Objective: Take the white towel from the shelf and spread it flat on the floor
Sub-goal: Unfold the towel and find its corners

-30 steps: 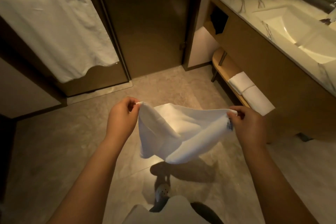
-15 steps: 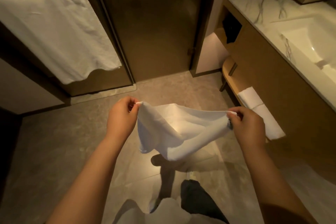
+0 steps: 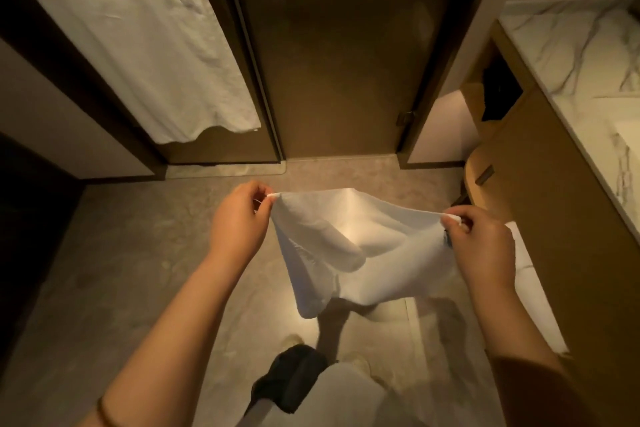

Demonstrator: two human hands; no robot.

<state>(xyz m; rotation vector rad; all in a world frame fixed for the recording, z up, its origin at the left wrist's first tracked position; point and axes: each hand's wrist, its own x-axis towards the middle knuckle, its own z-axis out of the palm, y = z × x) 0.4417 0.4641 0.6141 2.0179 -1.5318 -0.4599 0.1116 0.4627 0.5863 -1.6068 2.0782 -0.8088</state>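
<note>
Head view has the floor [image 3: 138, 253] waiting below while the white towel [image 3: 332, 246] sags in mid-air (fetching looks done, spreading flat is not), its upper corners pinched by the left hand [image 3: 239, 222] and right hand [image 3: 481, 246].

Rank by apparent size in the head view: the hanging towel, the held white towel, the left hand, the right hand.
1. hanging towel: largest.
2. white towel, bunched and sagging, pinched at both ends.
3. left hand and right hand: look alike, so not ranked.
</note>
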